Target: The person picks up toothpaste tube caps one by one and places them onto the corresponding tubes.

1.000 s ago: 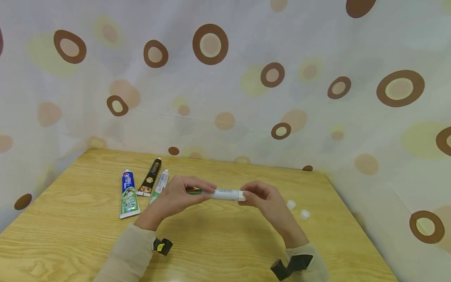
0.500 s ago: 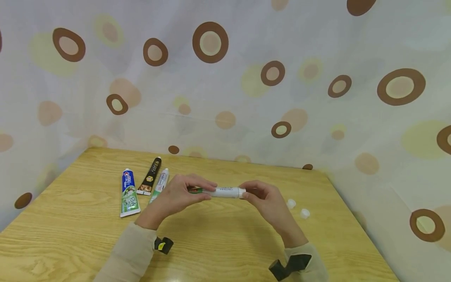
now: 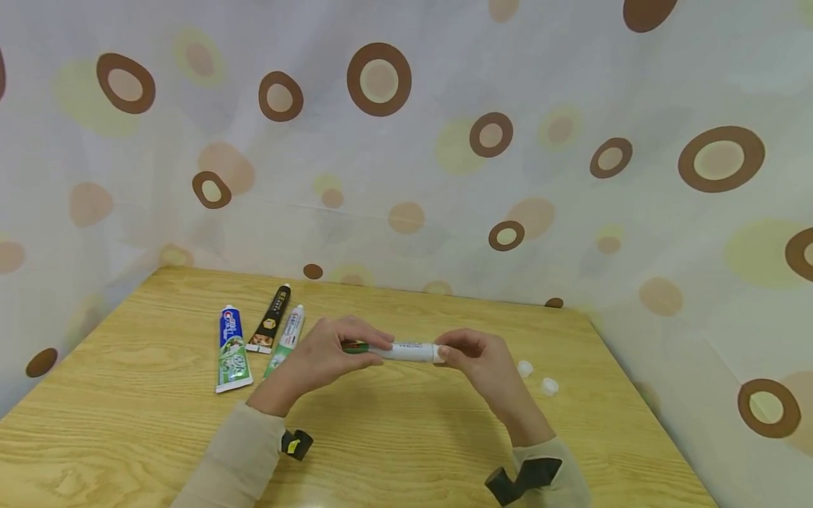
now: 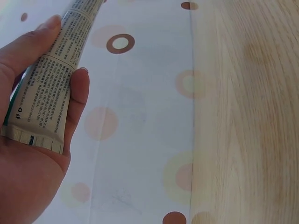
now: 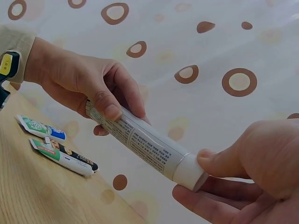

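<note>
A white toothpaste tube (image 3: pixel 409 351) with green near its flat end is held level above the table, its printed back showing in both wrist views. My left hand (image 3: pixel 330 353) grips the flat-end half, thumb on one side and fingers on the other; the crimped end (image 4: pixel 32 139) lies against the palm. At the other end, the thumb and fingers of my right hand (image 3: pixel 479 363) pinch the white cap (image 5: pixel 190 172). The cap sits on the tube, its outer end partly covered by the fingers.
Left on the wooden table (image 3: pixel 406 437) lie a blue and green toothpaste tube (image 3: pixel 233 353), a black tube (image 3: pixel 272 321) and a white and green tube (image 3: pixel 288 335). Two small white caps (image 3: pixel 524 368) lie beyond the right hand. A dotted curtain (image 3: pixel 406 176) stands behind the table.
My left hand has shifted very slightly right, uncovering more of the white and green tube on the table. Both hands keep hold of the toothpaste tube and its cap.
</note>
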### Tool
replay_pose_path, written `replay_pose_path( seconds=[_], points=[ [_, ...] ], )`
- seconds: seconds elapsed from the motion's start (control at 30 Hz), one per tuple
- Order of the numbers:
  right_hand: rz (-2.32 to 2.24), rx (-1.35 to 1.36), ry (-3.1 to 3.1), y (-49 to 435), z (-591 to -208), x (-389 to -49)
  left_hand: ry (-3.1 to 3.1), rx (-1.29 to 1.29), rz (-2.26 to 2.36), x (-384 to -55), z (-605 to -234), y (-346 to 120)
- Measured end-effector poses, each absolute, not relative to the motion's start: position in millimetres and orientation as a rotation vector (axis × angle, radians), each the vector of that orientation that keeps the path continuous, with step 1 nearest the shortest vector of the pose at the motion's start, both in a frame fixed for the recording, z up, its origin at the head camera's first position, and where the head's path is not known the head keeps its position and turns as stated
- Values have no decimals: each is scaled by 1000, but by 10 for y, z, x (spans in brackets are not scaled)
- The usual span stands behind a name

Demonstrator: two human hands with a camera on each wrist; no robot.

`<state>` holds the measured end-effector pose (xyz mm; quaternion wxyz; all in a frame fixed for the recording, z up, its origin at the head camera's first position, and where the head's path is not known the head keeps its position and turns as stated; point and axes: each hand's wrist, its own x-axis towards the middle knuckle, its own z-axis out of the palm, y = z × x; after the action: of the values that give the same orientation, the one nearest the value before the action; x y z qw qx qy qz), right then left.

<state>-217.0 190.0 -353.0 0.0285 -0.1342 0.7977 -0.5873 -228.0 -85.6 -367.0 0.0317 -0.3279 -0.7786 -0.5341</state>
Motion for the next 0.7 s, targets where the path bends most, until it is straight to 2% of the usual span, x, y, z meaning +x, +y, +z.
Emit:
replay_pose_path(
  seconds=[0.27, 0.7],
  points=[
    [-1838, -404, 2402, 1939, -3545, -2196, -2381, -1059, -1524, -2282, -3687, -839],
    [-1841, -470, 2368, 2029, -3592, -2241, -2424, -1085, -1572, -2299, -3723, -844]
  ],
)
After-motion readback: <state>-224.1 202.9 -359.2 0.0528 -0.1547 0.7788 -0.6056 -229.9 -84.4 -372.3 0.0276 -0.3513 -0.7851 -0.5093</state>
